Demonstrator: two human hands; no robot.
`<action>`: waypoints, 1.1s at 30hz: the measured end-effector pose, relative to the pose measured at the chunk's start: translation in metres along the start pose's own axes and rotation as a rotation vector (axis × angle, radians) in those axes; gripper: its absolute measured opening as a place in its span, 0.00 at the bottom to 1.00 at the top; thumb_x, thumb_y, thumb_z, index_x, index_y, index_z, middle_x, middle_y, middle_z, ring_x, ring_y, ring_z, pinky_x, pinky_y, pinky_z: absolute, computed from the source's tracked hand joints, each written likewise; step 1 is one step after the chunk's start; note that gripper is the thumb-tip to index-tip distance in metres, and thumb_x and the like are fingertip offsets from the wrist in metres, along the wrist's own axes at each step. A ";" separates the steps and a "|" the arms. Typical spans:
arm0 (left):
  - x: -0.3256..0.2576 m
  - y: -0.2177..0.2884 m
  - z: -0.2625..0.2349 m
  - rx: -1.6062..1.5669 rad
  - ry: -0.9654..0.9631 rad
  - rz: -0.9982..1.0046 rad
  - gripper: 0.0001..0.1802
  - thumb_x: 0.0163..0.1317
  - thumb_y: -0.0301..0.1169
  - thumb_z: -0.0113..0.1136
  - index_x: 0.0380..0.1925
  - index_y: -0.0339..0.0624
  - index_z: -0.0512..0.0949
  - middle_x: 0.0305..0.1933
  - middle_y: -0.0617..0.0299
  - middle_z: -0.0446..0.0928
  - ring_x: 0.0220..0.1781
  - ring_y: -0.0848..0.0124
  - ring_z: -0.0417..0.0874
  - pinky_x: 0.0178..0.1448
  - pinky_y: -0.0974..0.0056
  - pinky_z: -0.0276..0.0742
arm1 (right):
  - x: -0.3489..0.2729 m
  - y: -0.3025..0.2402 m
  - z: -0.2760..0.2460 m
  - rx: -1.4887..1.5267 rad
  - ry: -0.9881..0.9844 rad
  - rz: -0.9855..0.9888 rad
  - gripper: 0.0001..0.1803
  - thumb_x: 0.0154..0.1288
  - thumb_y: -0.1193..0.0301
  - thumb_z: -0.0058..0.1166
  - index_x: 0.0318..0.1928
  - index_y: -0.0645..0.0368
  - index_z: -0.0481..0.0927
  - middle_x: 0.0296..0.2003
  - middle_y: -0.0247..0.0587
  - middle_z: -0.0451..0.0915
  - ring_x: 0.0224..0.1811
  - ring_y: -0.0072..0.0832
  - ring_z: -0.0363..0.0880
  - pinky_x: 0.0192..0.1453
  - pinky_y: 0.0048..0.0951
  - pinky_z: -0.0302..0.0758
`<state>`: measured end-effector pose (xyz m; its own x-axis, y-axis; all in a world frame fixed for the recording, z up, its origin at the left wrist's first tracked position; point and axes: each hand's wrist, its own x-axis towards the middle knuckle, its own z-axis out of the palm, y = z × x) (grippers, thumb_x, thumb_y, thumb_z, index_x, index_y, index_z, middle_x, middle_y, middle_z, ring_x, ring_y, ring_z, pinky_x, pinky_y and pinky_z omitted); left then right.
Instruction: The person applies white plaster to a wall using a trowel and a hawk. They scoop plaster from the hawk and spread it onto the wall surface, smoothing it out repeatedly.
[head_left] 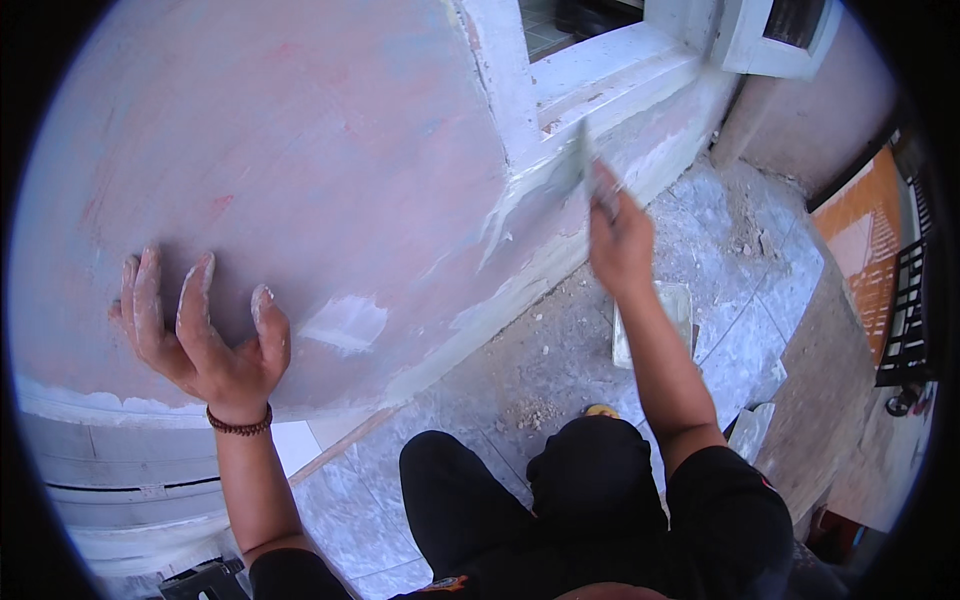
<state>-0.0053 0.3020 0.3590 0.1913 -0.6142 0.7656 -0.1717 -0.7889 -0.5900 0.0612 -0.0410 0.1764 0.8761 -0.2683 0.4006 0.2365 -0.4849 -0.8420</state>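
Note:
My left hand (205, 345) rests its spread fingertips on the pinkish plastered wall (330, 170). White, chalky smears coat its fingers, and it holds nothing. My right hand (622, 240) is wrapped round a putty knife (586, 150), whose thin blade shows edge-on and a little blurred. The blade is at the wall just below the white window frame (620, 70); whether it touches the surface I cannot tell. Pale filler streaks run along the wall beneath the sill, and a white filler patch (347, 323) lies right of my left hand.
A shallow whitish tray (655, 325) is on the tiled floor (740, 300) below my right forearm. Plaster crumbs (535, 410) litter the floor along the wall's foot. An open window shutter (778, 38) juts out at upper right. Dark railings (905, 300) stand at the far right.

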 end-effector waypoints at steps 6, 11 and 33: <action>-0.001 -0.005 0.001 -0.022 0.001 0.045 0.22 0.56 0.39 0.64 0.52 0.47 0.77 0.64 0.51 0.69 0.70 0.54 0.68 0.70 0.43 0.65 | -0.087 -0.015 0.061 -0.151 -0.124 -0.545 0.30 0.58 0.81 0.51 0.63 0.53 0.75 0.61 0.46 0.76 0.56 0.39 0.82 0.47 0.37 0.83; 0.002 -0.002 -0.001 -0.008 -0.026 0.053 0.23 0.58 0.39 0.64 0.52 0.46 0.76 0.65 0.50 0.68 0.71 0.53 0.67 0.70 0.43 0.65 | -0.095 0.012 0.040 0.046 -0.169 -0.219 0.26 0.62 0.79 0.49 0.63 0.57 0.76 0.59 0.49 0.78 0.56 0.44 0.81 0.54 0.38 0.80; 0.007 0.007 -0.011 0.030 -0.061 0.004 0.22 0.66 0.40 0.56 0.55 0.41 0.74 0.66 0.46 0.68 0.70 0.48 0.67 0.71 0.39 0.63 | -0.085 0.094 -0.050 0.780 -0.441 0.671 0.18 0.68 0.77 0.46 0.57 0.64 0.76 0.42 0.45 0.83 0.44 0.35 0.86 0.47 0.34 0.83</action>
<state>-0.0156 0.2921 0.3624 0.2496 -0.6167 0.7466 -0.1435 -0.7860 -0.6013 -0.0121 -0.1057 0.0814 0.9608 0.1138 -0.2527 -0.2767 0.3435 -0.8975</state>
